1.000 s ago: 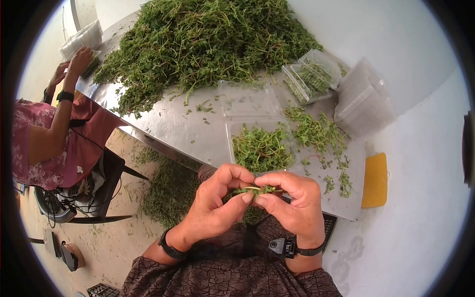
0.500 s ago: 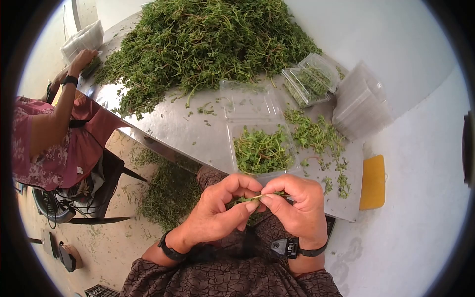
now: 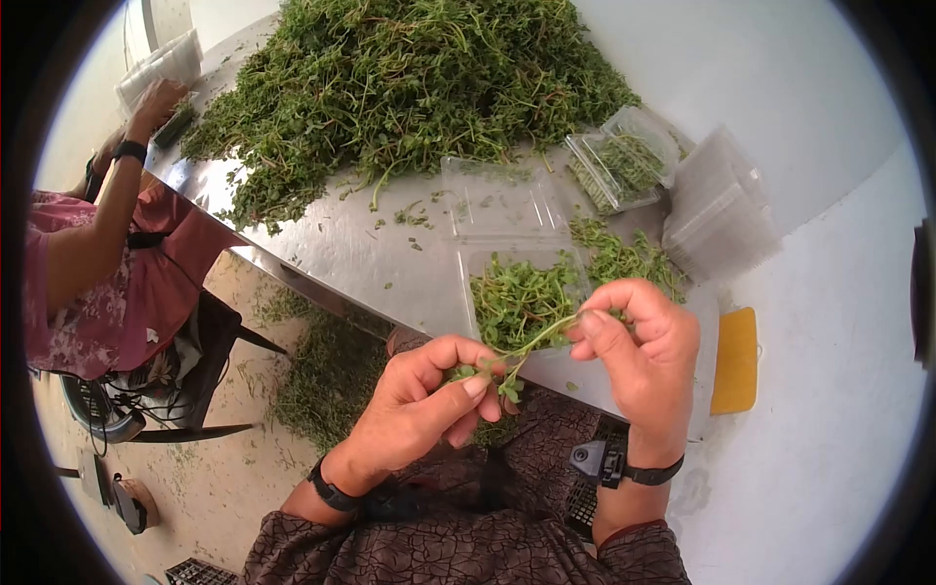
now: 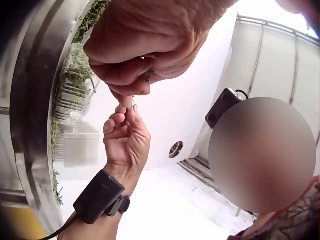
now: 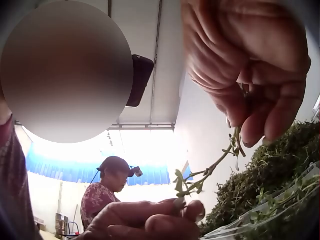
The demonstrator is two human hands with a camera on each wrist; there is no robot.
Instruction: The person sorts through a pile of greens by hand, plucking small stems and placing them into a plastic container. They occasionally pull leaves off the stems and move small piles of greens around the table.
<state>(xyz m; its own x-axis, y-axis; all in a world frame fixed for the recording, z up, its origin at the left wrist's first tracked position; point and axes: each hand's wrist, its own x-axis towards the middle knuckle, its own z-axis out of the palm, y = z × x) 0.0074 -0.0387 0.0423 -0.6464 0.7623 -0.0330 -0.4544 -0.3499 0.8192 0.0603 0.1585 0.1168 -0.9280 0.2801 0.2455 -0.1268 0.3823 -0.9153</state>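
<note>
Between the hands stretches a green leafy sprig (image 3: 534,345), its stems pinched at both ends. The left hand (image 3: 419,402) grips the leafy lower end between thumb and fingers. Up and to the right, the right hand (image 3: 639,356) pinches the other end by thumb and forefinger. In the right wrist view the sprig (image 5: 212,169) hangs from the right hand (image 5: 252,75) down to the left hand (image 5: 155,220). Just beyond the hands lies an open clear plastic box (image 3: 462,283) holding cut greens (image 3: 517,297), partly covered by the right hand and sprig.
A big heap of greens (image 3: 419,88) covers the back of the metal table (image 3: 341,255). At the right stand a filled clear box (image 3: 614,166), stacked empty boxes (image 3: 721,205) and a yellow board (image 3: 735,361). Another person (image 3: 107,253) sits at the left; greens (image 3: 327,380) lie below.
The hands were close together over the sprig; the right hand has moved up and to the right, and the sprig now spans the gap. The left hand has shifted slightly left.
</note>
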